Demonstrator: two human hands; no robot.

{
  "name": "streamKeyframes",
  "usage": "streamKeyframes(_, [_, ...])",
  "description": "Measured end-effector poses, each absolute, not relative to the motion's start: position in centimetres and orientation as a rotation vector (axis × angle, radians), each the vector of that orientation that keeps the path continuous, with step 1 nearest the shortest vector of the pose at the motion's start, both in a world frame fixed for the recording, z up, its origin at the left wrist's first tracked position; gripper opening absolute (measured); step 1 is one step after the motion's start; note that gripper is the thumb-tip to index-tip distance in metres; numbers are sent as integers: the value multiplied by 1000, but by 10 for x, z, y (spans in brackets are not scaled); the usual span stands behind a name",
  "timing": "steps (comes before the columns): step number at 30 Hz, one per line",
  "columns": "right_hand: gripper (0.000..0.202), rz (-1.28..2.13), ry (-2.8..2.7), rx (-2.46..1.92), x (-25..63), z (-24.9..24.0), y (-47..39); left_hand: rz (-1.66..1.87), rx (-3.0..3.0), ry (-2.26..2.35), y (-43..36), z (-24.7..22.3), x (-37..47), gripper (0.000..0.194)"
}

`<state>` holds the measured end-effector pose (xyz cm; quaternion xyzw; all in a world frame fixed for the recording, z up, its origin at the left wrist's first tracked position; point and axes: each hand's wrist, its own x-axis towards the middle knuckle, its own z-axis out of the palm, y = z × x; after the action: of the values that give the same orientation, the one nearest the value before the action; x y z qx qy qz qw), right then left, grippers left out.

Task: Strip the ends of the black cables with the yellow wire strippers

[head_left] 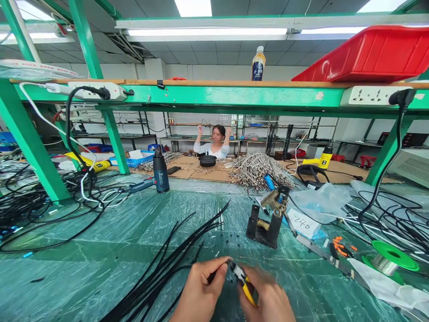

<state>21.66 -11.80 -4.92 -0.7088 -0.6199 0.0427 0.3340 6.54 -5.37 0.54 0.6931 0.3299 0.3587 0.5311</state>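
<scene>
My left hand (199, 288) is closed in a pinch on the end of a black cable (211, 277), which is mostly hidden by the fingers. In my right hand (270, 293) is a pair of yellow-handled cutting pliers (240, 273). Their jaws meet the cable end at my left fingertips; whether they are fully closed is too small to tell. A bundle of loose black cables (161, 261) lies on the plastic-covered bench to the left of my hands. Small black scraps are scattered beyond the pliers.
A black metal stand (264, 228) with a soldering iron holder stands ahead to the right. Solder spool (385, 264), steel ruler (321, 252) and tangled wires lie right. A heat gun (161, 172) stands back left. Overhead runs a green shelf (214, 96); a person sits opposite.
</scene>
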Motion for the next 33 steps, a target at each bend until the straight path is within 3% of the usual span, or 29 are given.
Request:
streamKeyframes(3, [16, 594, -1491, -1718, 214, -42, -115, 805, 1604, 784, -53, 3, 66, 33])
streamKeyframes(11, [41, 1391, -1174, -1344, 213, -8, -118, 799, 1570, 774, -51, 9, 65, 33])
streamKeyframes(14, [42, 1515, -1072, -1215, 211, -4, -119, 791, 1553, 756, -50, 9, 64, 33])
streamKeyframes(16, [38, 1352, -1199, -1303, 211, -10, -119, 793, 1570, 764, -50, 9, 63, 34])
streamKeyframes(19, [25, 637, -1490, -1607, 214, -25, -119, 798, 1636, 780, -53, 11, 63, 35])
streamKeyframes(21, [29, 144, -1614, -1724, 219, -33, -120, 808, 1662, 801, -55, 13, 65, 35])
streamKeyframes(24, [40, -283, -1775, -1759, 227, -37, -122, 852, 1693, 867, -57, 15, 67, 32])
streamKeyframes(28, [43, -526, -1832, -1772, 230, -32, -122, 931, 1778, 906, -58, 15, 69, 26])
streamKeyframes(33, [44, -581, -1830, -1775, 227, -29, -121, 965, 1803, 885, -60, 10, 70, 23])
